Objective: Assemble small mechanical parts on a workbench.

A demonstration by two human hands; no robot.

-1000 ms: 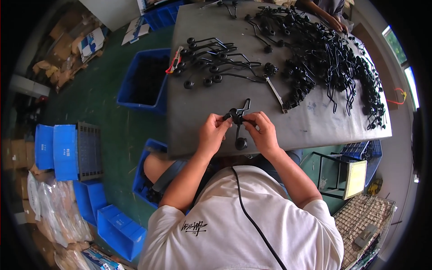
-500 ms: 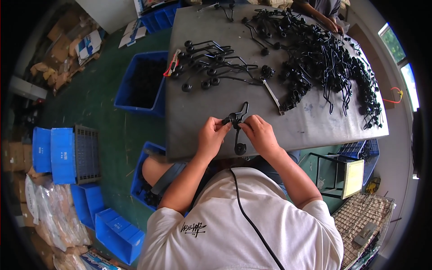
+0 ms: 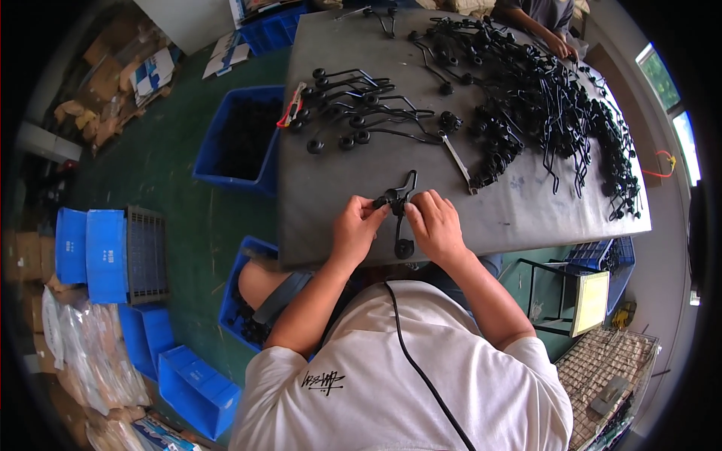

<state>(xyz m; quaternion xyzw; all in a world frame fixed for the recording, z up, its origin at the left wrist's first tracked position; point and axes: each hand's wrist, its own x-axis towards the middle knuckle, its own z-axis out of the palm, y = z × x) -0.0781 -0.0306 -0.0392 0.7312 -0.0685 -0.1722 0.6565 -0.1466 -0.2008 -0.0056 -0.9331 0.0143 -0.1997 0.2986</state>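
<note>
Over the table's near edge I hold a black bent rod piece (image 3: pixel 404 246) with a loop at its far end and a round, rubber-looking knob at its near end. My left hand (image 3: pixel 355 231) pinches the fittings at its middle from the left. On the other side, the thumb and fingers of my right hand (image 3: pixel 436 225) close on the same middle part. What exactly lies between the fingertips is partly hidden. Beyond my hands lies a silver wrench (image 3: pixel 456 163). Similar black rods with round ends (image 3: pixel 368 113) lie in a loose group farther left.
A large tangled heap of black rods (image 3: pixel 556 113) covers the right of the grey table (image 3: pixel 338 184). A red-handled tool (image 3: pixel 289 109) lies by its left edge. Another person's hand (image 3: pixel 560 46) is at the far right. Blue bins (image 3: pixel 226 179) stand left; a wire basket (image 3: pixel 602 376) is lower right.
My right hand has turned a little, its thumb shifting along the middle of the rod piece. The piece stays in nearly the same place between both hands.
</note>
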